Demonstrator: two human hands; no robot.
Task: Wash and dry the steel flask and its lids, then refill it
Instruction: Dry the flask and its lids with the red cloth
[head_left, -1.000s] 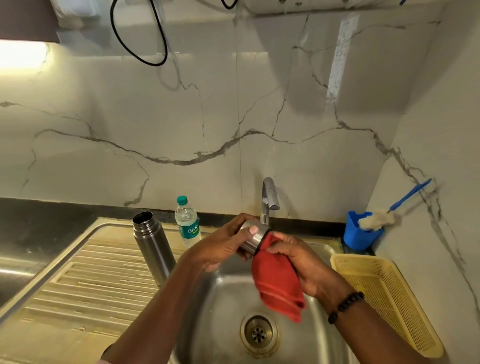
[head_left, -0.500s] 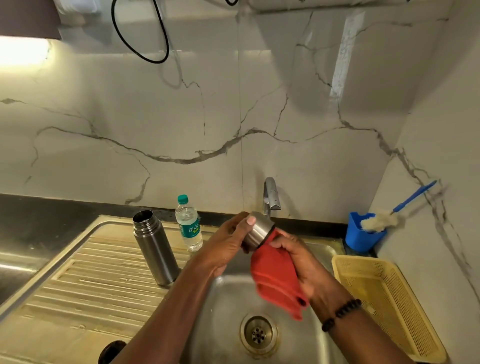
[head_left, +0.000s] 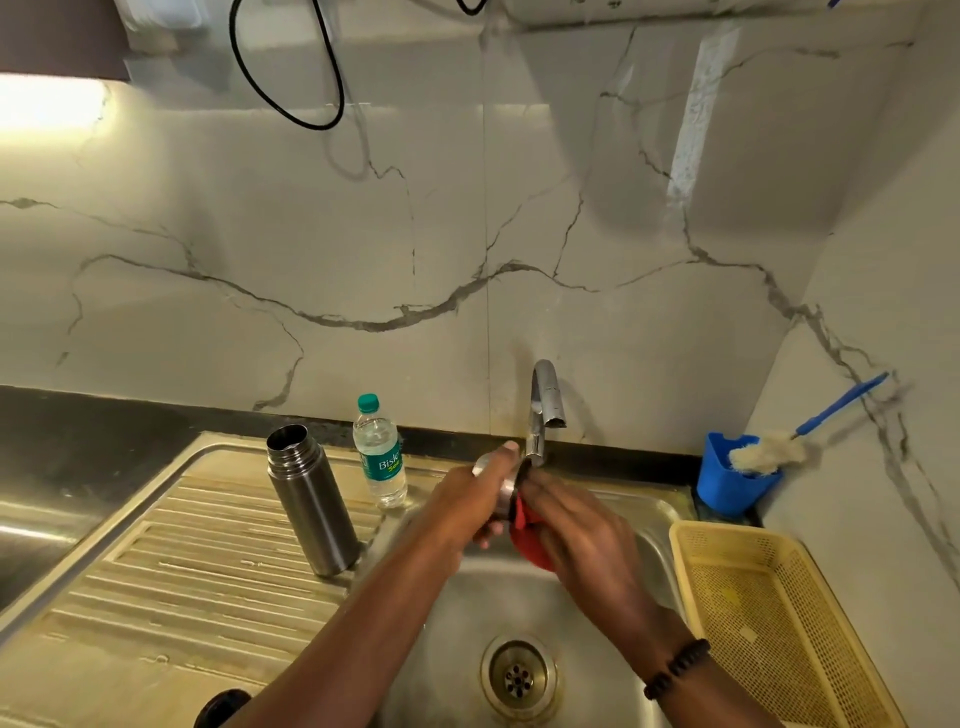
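Over the sink basin (head_left: 597, 597), left hand (head_left: 470, 501) grips the steel lid (head_left: 506, 491); right hand (head_left: 574, 525) pinches the red cloth (head_left: 524, 538) against it. Risk: wet lid slipping into basin. Flask (head_left: 311, 499) stands left, uncapped

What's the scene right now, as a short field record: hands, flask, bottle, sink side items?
left hand: grips steel lid above the sink
right hand: presses red cloth to the lid
flask: upright on drainboard, mouth open
bottle: upright behind flask, green cap on
tap: no water seen running
basket: yellow, right of sink
blue cup: holds brush
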